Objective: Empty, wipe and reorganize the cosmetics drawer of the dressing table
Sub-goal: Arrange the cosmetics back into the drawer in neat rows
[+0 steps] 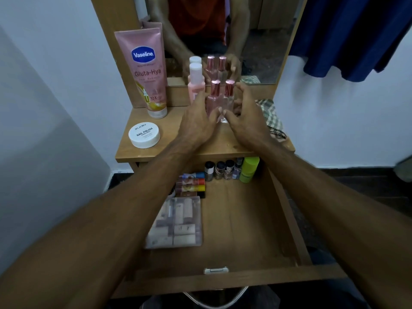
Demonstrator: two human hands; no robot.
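Now two pink-capped perfume bottles [219,101] are cupped at the tabletop's back edge, by the mirror [256,41].
L hand [198,121] & R hand [245,118]: fingers curled round the pair from both sides, thumbs nearly touching in front. Glass, prob. heavy-ish, slick, breakable; best held low on the bodies, not the caps. Open drawer [245,230] has bare room at right; pink bottle [196,85] crowds the left.
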